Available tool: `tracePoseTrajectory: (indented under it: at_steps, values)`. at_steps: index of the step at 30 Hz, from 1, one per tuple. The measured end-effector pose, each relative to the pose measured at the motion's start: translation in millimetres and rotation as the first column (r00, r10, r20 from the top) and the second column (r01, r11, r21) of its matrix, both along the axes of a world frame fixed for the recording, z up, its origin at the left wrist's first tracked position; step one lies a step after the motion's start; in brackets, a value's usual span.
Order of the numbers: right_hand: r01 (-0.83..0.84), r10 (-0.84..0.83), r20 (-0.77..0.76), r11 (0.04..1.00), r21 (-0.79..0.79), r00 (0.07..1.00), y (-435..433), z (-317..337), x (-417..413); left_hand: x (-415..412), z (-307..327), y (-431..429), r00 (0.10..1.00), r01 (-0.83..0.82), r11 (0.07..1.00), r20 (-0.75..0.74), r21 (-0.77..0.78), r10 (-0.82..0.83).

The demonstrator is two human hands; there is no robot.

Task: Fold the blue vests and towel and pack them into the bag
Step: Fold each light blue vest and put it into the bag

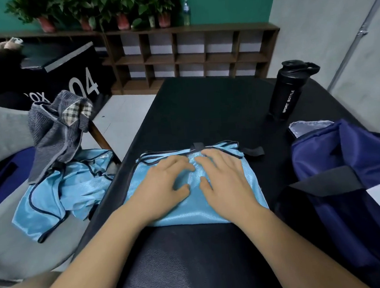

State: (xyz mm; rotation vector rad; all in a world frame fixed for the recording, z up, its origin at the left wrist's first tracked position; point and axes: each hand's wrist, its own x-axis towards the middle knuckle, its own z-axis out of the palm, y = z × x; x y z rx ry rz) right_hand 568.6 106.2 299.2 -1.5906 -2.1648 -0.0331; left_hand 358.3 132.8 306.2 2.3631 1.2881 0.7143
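Black worktop; navy bag open at right. Folded blue vest near front edge. Second vest, towel heaped on chair, left. Left hand, right hand pressing flat: no grip, holding nothing. Risk: slick fabric springs open on lifting.

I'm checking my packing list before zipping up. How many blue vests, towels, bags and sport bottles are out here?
Blue vests: 2, the flat vest and the crumpled vest
Towel: 1
Bag: 1
Sport bottle: 1
Total: 5
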Motion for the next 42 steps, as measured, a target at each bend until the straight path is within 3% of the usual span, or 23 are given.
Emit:
tracePoseTrajectory:
  at_steps: [8, 14, 18, 22, 25, 34, 42]
  values:
    - [0.260, -0.248, 0.109, 0.959, -0.117, 0.963, 6.4, -3.9, 15.8, -22.4, -2.1, 6.3, 0.958, -0.191, 0.976, -0.238, -0.105, 0.162]
    - [0.276, -0.257, 0.122, 0.944, -0.180, 0.959, 5.4, 0.3, 20.0, -35.5, 9.4, 5.4, 0.943, -0.254, 0.955, -0.259, -0.155, 0.209]
    - [0.270, -0.254, 0.104, 0.944, -0.191, 0.962, 6.4, -0.4, 21.2, -52.5, 12.7, 10.5, 0.930, -0.360, 0.921, -0.142, -0.152, 0.340]
    - [0.263, -0.249, 0.092, 0.946, -0.189, 0.964, 5.6, 0.2, 21.0, -63.1, 11.4, 14.5, 0.845, -0.534, 0.837, -0.101, -0.120, 0.525]
    - [0.257, -0.246, 0.079, 0.949, -0.184, 0.966, 4.9, 1.1, 21.6, -65.2, 13.5, 15.1, 0.775, -0.628, 0.761, -0.217, -0.160, 0.594]
    - [0.245, -0.235, 0.079, 0.954, -0.170, 0.969, 4.9, 2.8, 20.8, -57.4, 17.8, 17.9, 0.777, -0.610, 0.781, -0.296, -0.138, 0.555]
    - [0.178, -0.188, -0.109, 0.979, -0.101, 0.976, 2.3, 8.9, 20.6, -73.4, 37.7, 13.2, 0.774, -0.632, 0.736, -0.155, -0.241, 0.614]
